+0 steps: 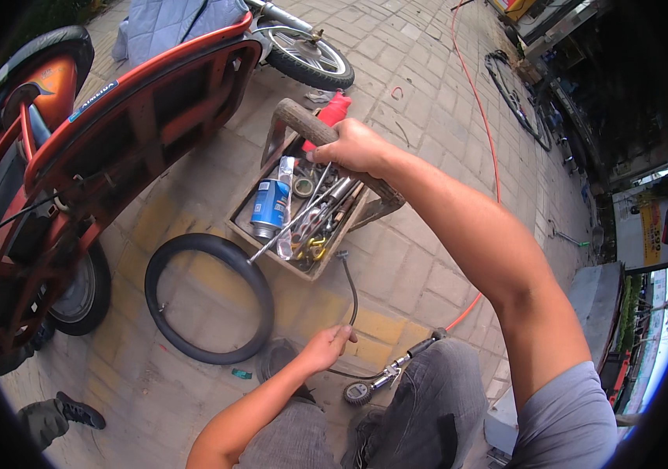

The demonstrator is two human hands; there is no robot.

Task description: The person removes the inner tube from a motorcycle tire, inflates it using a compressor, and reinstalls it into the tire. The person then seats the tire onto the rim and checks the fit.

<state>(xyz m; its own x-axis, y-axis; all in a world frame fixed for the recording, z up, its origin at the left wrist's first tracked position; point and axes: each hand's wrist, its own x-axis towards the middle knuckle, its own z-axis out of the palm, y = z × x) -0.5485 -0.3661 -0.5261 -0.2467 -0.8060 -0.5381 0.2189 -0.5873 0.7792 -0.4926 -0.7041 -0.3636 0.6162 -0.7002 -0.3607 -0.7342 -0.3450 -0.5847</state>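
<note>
My right hand [353, 146] reaches forward over a wooden tool crate [242, 227], and its fingers curl around the crate's round handle bar [296, 119]. The crate holds several metal tools, a blue can [269, 207] and a red-handled tool [334, 109]. My left hand [326, 346] is closed on a thin black air hose [351, 293] that curves up toward the crate. The hose's gauge head [359, 391] lies by my knee. A black inner tube [209, 297] lies flat on the paving, left of my left hand.
A red scooter [92, 148] leans tipped at the left, its rear wheel [80, 293] close to the inner tube. Another wheel [310, 56] lies at the top. An orange hose [481, 109] runs across the paving. A person's shoe [76, 410] shows at the lower left.
</note>
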